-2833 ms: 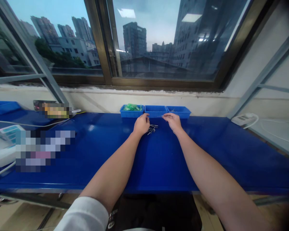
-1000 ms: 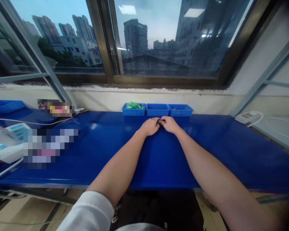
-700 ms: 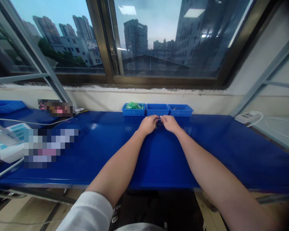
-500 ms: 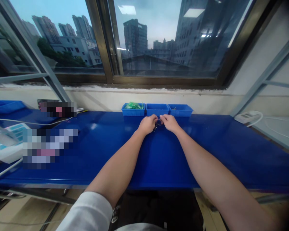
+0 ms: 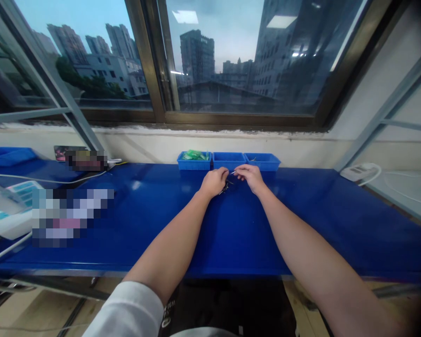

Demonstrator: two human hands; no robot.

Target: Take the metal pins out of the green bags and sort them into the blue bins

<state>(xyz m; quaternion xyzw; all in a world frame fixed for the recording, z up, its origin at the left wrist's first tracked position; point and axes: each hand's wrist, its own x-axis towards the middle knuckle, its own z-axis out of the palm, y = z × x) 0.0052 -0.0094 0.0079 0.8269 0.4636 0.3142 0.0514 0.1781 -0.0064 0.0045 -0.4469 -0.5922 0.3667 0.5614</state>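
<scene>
My left hand (image 5: 214, 182) is closed with its fingertips pinched, just in front of the bins; what lies in the pinch is hidden. Facing it, my right hand (image 5: 250, 177) pinches a thin, light-coloured stick-like piece (image 5: 232, 172) whose end points toward the left fingertips. Several small dark slender pieces (image 5: 226, 187) lie on the blue table (image 5: 238, 234) under and beside the left hand. They are too small to name.
Behind my hands stand three blue bins: a left bin (image 5: 194, 165) with green plastic packets (image 5: 195, 155), a middle bin (image 5: 228, 164), and a right bin (image 5: 266, 164) with a small item. A power strip (image 5: 359, 171) is right; a white device (image 5: 12, 206) and cables are left.
My right hand has turned slightly and its fingers have shifted, showing more of the thin piece. The left hand stays nearly in place, with the dark pieces below it more visible.
</scene>
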